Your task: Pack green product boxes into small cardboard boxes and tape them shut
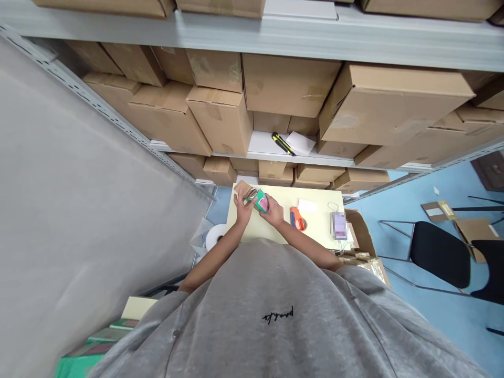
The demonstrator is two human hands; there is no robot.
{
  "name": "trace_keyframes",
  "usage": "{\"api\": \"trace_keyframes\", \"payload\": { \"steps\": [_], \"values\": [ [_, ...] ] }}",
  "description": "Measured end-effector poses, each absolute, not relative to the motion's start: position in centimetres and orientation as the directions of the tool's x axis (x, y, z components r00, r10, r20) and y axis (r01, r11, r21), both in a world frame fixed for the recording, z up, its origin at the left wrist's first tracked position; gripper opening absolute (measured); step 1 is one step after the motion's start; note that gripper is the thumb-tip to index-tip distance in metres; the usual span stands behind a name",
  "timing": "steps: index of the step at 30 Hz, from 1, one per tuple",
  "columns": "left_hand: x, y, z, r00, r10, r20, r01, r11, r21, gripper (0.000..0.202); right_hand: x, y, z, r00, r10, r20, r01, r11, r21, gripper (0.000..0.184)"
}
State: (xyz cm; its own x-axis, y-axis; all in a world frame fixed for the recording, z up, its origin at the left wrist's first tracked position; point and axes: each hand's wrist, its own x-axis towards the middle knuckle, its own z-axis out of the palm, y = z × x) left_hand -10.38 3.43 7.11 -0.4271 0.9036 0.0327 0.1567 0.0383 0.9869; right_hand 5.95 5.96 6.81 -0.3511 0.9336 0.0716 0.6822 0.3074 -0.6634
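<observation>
- Fingers (238, 198) of left hand (244, 209) and right hand (273, 212) clamp a green-and-pink packet (260, 202) above the cream table (252, 229)
- Cardboard piece (242, 188) lies far left
- Orange tape dispenser (297, 219) sits right

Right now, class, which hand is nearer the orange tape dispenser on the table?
Right: the right hand is just beside the orange tape dispenser, not touching it; the left hand is farther away, beyond the right hand.
</observation>
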Motion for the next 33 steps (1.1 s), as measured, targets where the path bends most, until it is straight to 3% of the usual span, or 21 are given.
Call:
{"api": "trace_keyframes", "payload": {
  "steps": [5, 10, 14, 18, 26, 33],
  "values": [
    [-10.8, 4.1, 8.8, -0.501, 0.858, 0.114, 0.074, -0.089, 0.993, 0.102, 6.1, 5.9, 6.9, -0.37, 0.926, 0.078, 0.675, 0.326, -0.662, 0.084],
    [-11.4, 3.9, 9.3, -0.296, 0.922, 0.25, 0.313, -0.154, 0.937, 0.055, 6.2, 5.8, 7.1, -0.388, 0.918, 0.078, 0.682, 0.343, -0.646, 0.087],
    [-11.5, 3.9, 9.1, -0.208, 0.932, 0.298, 0.418, -0.191, 0.888, 0.051, 6.2, 5.9, 7.2, -0.397, 0.915, 0.078, 0.693, 0.354, -0.628, 0.086],
    [-11.7, 4.8, 8.9, -0.166, 0.945, 0.282, 0.413, -0.193, 0.89, 0.053, 6.4, 6.1, 7.1, -0.397, 0.916, 0.066, 0.714, 0.353, -0.605, 0.087],
    [-11.2, 6.6, 8.2, -0.252, 0.955, 0.156, 0.223, -0.1, 0.97, 0.059, 6.5, 6.1, 7.3, -0.393, 0.919, 0.029, 0.729, 0.331, -0.599, 0.09],
    [-11.7, 6.2, 8.7, -0.133, 0.979, 0.156, 0.329, -0.105, 0.939, 0.052, 6.2, 6.1, 7.9, -0.362, 0.932, 0.024, 0.726, 0.298, -0.62, 0.09]
  ]
}}
